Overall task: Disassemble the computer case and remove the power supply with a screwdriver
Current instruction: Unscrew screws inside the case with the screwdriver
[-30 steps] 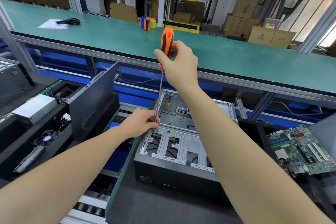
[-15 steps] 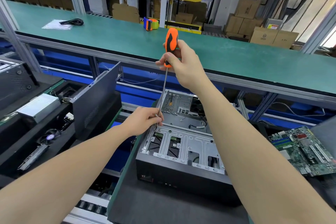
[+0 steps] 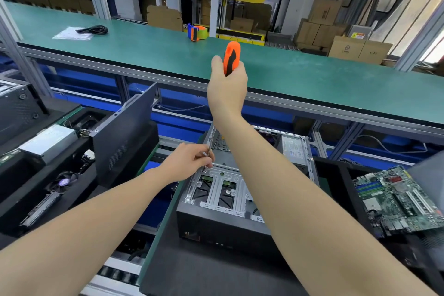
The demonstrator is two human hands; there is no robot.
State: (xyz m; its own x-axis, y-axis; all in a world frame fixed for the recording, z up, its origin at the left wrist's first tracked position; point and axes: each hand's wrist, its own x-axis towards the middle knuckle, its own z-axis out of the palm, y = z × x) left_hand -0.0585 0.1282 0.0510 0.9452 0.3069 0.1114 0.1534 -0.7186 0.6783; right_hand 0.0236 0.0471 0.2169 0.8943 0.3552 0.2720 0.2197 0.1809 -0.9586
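Open computer case [image 3: 216,221] lies flat on the dark table [image 3: 216,274], at 6 o'clock of the view's centre, w/ its silver drive cage facing up. The power supply [image 3: 294,149], a silver box w/ a label, sits inside the case's far corner, approx. 1 o'clock from the cage.

Right hand [image 3: 227,90] is raised at 12 o'clock above the case, fingers clenched round the orange-black handle of the screwdriver [image 3: 231,57]. The tool stands nearly upright; part of its shaft is hidden behind the right wrist. Left hand [image 3: 189,162] is at the case's 10 o'clock corner, fingers pinching the lower shaft just above the tip. The tip meets a screw on the cage's top left corner.

Misc. around:
- Motherboard [image 3: 396,202], green, lies tilted at 3 o'clock of the case, apart from it.
- Dark side panel [image 3: 125,142] leans upright at 9 o'clock.
- Further out at 9 o'clock, a 2nd silver box [image 3: 48,142] and a small fan [image 3: 63,182] lie among black parts.
- Green table [image 3: 312,79] runs across the back. On it are a tape dispenser [image 3: 198,32] at 12 o'clock and a black cable [image 3: 92,30] on a paper sheet at 10 o'clock.
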